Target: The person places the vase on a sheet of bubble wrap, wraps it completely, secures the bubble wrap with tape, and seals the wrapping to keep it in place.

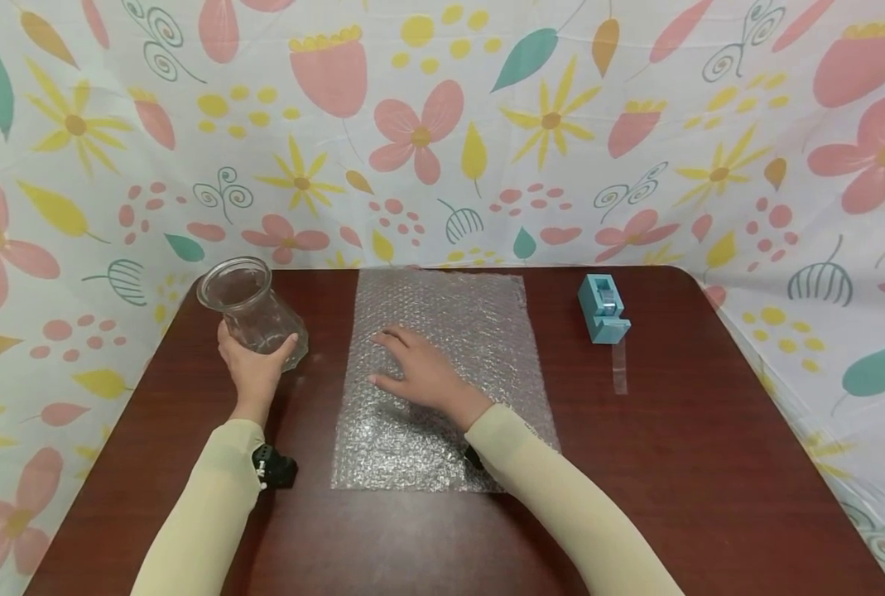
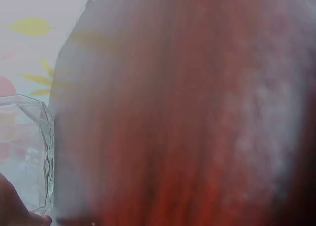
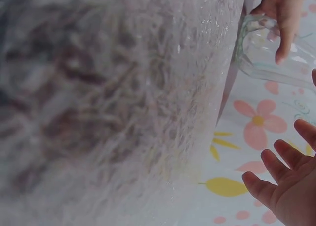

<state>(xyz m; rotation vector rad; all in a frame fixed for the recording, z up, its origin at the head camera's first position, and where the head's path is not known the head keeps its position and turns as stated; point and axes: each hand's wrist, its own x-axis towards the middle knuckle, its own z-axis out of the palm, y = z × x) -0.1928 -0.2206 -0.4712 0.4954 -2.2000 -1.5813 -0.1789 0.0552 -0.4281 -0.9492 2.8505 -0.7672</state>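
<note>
In the head view my left hand (image 1: 254,364) grips a clear glass vase (image 1: 271,319) with a flared rim, thumb on one side and fingers round the other. The vase leans a little at the table's left side; its faceted base shows in the left wrist view as a glass edge (image 2: 47,161). My right hand (image 1: 420,368) is over a sheet of bubble wrap (image 1: 449,306) lying flat at the middle of the table. Its fingers are spread and relaxed, holding nothing, as the right wrist view also shows in the fingers (image 3: 279,166).
A blue tape dispenser (image 1: 602,310) stands at the back right of the dark wooden table (image 1: 695,430), with a strip of clear tape (image 1: 619,368) hanging from it toward the front. Behind the table hangs a flower-patterned cloth (image 1: 420,207).
</note>
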